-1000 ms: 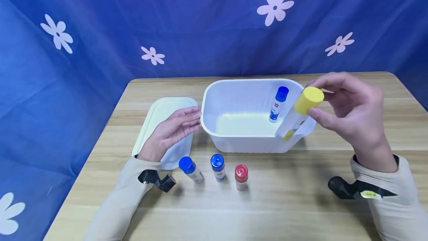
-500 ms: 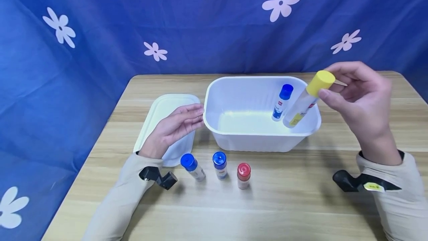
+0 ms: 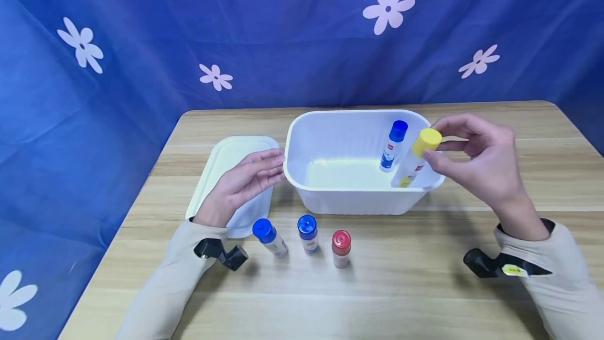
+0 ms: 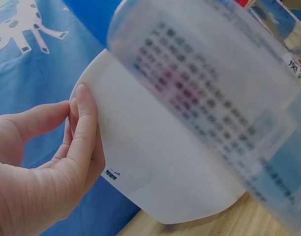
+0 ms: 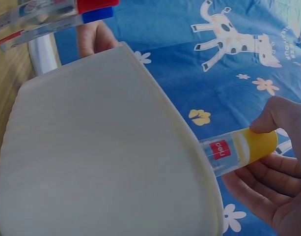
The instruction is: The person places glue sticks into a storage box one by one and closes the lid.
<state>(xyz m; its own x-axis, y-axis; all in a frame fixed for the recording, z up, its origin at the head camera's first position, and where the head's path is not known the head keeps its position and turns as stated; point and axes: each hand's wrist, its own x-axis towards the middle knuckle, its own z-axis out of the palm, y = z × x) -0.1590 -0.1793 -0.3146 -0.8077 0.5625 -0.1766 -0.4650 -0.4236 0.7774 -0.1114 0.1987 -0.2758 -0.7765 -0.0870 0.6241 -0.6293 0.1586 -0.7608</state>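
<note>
Blue cloth (image 3: 302,41) printed with white flowers hangs behind and to the left of a wood-grain table (image 3: 401,287), and from my remote seat I watch 2 bare hands at work around a white tub (image 3: 358,202) on it. At the tub's right end, the right hand (image 3: 486,156) grips the yellow-capped bottle (image 3: 409,164) by its cap, thumb on the near side and fingers on the far side; the bottle's lower part is inside the tub, the cap leaning up and to the right. I cannot tell whether its base touches the floor. Just left of it, inside, stands a blue-capped bottle (image 3: 393,146). At the tub's left end, the left hand (image 3: 250,182) rests with fairly straight fingers against the wall, partly over a pale lid (image 3: 236,147). On the near side are 2 more blue-capped bottles (image 3: 270,237) (image 3: 308,235) and 1 red-capped bottle (image 3: 341,249). To do this placing well, I would bring the yellow cap leftward until the bottle is upright, seat its base flat, and loosen the pinch only then; a tilted release could knock its neighbour, and light left-hand pressure should steady the tub.
</note>
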